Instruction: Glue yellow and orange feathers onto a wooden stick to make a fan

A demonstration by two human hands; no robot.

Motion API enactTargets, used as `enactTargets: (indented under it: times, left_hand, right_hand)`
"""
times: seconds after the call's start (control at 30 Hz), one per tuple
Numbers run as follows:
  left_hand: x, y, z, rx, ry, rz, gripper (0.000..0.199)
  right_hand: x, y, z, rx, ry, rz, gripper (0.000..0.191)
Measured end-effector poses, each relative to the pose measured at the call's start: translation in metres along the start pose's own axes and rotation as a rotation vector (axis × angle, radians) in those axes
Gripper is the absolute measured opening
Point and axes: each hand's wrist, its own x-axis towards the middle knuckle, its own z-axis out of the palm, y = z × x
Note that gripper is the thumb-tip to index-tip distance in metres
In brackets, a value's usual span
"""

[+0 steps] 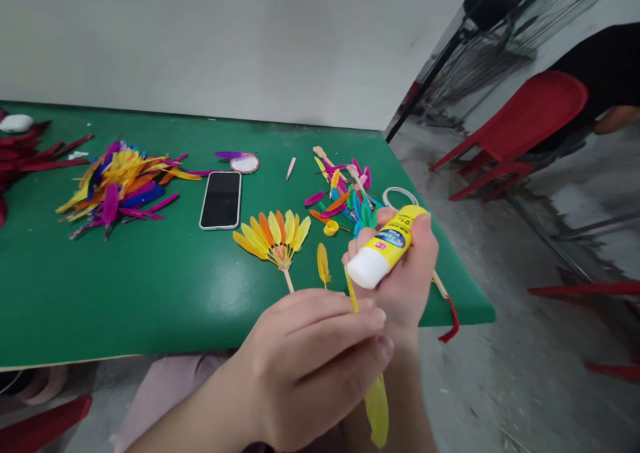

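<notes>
My right hand (pixel 419 259) is wrapped round a yellow glue stick (pixel 390 245) whose white end tilts down to the left. My left hand (pixel 320 359) pinches a yellow feather (pixel 377 409) between thumb and fingers. The feather's thin upper part rises to the white end of the glue stick; whether they touch I cannot tell. On the table just beyond lies a fan of yellow and orange feathers (pixel 274 234) on a wooden stick (pixel 289 281). A single orange-yellow feather (pixel 323 264) and a small yellow cap (pixel 331 227) are near my hands.
The green table (pixel 165 293) meets a pale wall. It holds a white-edged phone (pixel 221 201), a pile of colourful feathers (pixel 123 186), dark red strips (pixel 30 156), a roll of tape (pixel 400 196) and more feathers at right. A person in black (pixel 600 73) sits on a red chair (pixel 535 116).
</notes>
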Motion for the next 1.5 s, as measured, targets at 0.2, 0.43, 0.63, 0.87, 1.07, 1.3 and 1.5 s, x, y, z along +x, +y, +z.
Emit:
enactTargets:
  times: [0.2,0.43,0.63,0.87,1.07,1.3,1.5]
  left_hand:
    - [0.0,-0.001,-0.002,-0.006,0.009,-0.011,0.022]
    - [-0.002,0.0,-0.003,-0.023,0.01,-0.014,0.024]
    - [-0.002,0.001,-0.003,0.003,0.008,0.0,0.023]
    - [0.002,0.001,-0.005,0.016,0.014,0.017,0.019]
    - [-0.007,-0.006,-0.008,0.036,0.028,0.067,0.014]
    - [-0.031,-0.075,-0.026,-0.118,0.636,-0.706,0.018]
    - [-0.046,-0.096,-0.047,-0.23,0.57,-0.997,0.024]
  right_hand:
    - [-0.003,0.004,-0.007,-0.054,-0.002,-0.203,0.03]
    - [-0.003,0.01,-0.017,-0.07,-0.034,-0.431,0.028]
    - [-0.005,0.01,-0.019,-0.069,-0.055,-0.499,0.028]
    - [-0.004,0.009,-0.023,-0.159,-0.039,-0.562,0.025]
    - [0.011,0.0,-0.027,-0.128,0.15,-0.524,0.026]
    - [0.04,0.002,-0.058,-0.117,-0.039,-0.211,0.036]
    - [0.042,0.027,-0.082,-0.15,-0.027,0.02,0.03]
